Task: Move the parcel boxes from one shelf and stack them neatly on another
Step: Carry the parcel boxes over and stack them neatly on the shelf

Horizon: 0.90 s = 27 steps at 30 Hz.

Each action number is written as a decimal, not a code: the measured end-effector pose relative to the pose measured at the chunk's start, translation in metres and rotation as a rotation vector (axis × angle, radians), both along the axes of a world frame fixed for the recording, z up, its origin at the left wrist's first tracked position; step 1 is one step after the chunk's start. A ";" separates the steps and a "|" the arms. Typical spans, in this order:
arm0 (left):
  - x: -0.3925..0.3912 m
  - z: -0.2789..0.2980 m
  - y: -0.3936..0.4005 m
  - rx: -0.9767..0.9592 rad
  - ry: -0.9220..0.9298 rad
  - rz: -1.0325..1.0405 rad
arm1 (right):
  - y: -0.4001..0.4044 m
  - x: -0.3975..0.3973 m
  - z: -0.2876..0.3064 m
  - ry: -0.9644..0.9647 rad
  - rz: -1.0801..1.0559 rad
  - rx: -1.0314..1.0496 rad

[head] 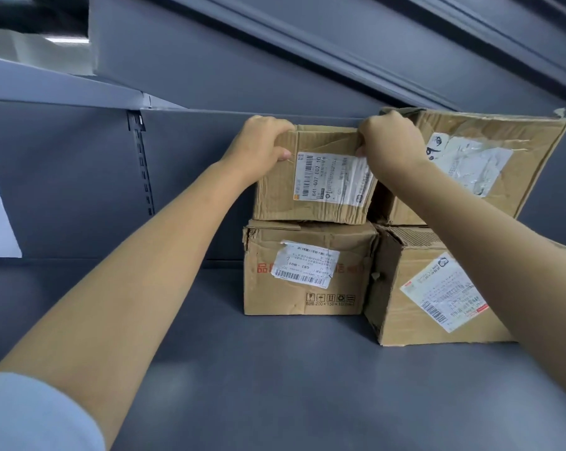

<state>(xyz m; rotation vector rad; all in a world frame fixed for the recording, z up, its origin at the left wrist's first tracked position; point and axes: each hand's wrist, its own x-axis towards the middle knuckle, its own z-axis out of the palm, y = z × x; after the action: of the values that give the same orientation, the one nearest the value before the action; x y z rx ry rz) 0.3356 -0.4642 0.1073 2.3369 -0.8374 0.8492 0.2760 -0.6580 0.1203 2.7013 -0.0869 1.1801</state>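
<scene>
Left hand and right hand curl fingers over the upper-left parcel box, gripping its top corners between them.

Left grip, right grip seemingly curled

Bare forearms, pale blue short sleeve on left arm

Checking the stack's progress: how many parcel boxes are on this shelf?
4. Lower left box; lower right box; upper left box, gripped by both hands; upper right box, tilted. Others may be hidden behind them.
</scene>
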 end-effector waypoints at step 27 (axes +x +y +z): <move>-0.030 0.001 0.008 0.275 -0.059 0.240 | 0.008 -0.026 -0.012 0.049 0.160 -0.005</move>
<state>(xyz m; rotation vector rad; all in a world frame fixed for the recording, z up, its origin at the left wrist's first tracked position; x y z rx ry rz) 0.3056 -0.4566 0.1084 2.7064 -0.7477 0.9563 0.2503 -0.6501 0.1084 2.7741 0.1419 1.1529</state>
